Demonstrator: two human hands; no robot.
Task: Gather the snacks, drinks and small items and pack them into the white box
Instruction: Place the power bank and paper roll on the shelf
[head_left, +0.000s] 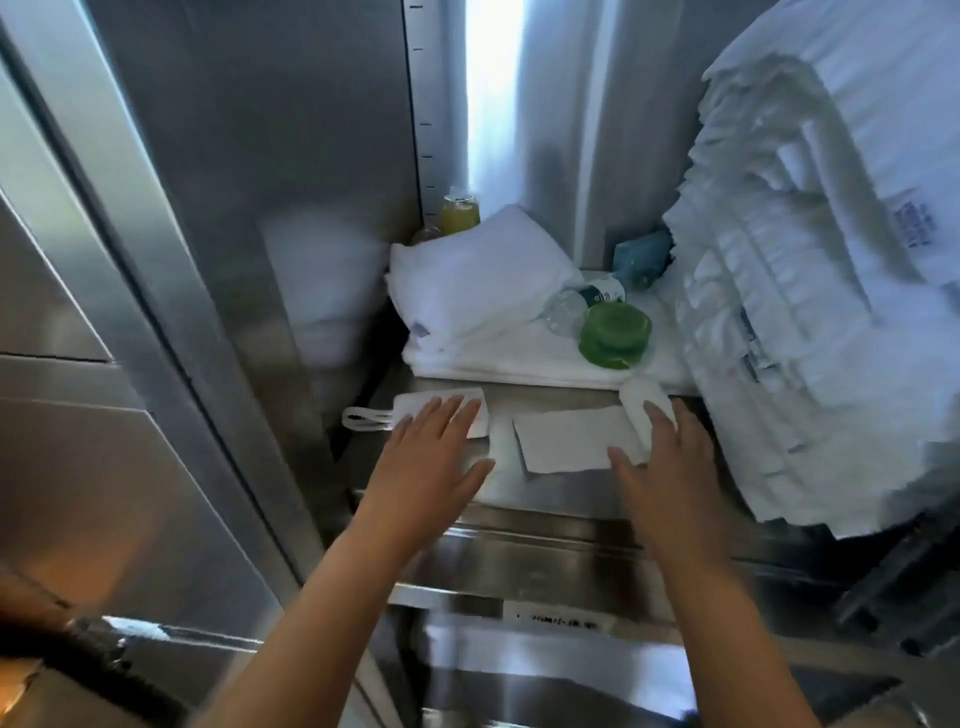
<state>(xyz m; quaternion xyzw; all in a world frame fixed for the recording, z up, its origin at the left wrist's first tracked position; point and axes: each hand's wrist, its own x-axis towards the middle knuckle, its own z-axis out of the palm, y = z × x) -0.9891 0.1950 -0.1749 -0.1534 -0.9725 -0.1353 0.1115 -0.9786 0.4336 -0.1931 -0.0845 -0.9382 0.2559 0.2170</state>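
- Steel worktop (550, 493) carries the small items nearest the person; the drinks sit farther back.
- Left hand (434, 447), fingers straight and spread, grasping nothing, lies flat over the right end of a flat white pouch with a strap loop (410, 402). The pouch's long axis runs left-right, loop pointing left.
- Right hand (670, 467), equally unclenched, touches a small white roll (641, 395) with its fingertips. Its thumb is at the right edge of a white paper sheet (566, 441), which lies between both hands.
- Beyond the right hand, a clear plastic water bottle (576, 306) lies on its side beside a green round tub (615, 332).
- Yellow juice bottle (460, 213) stands in the far corner, beyond the left hand.
- No white box is visible.
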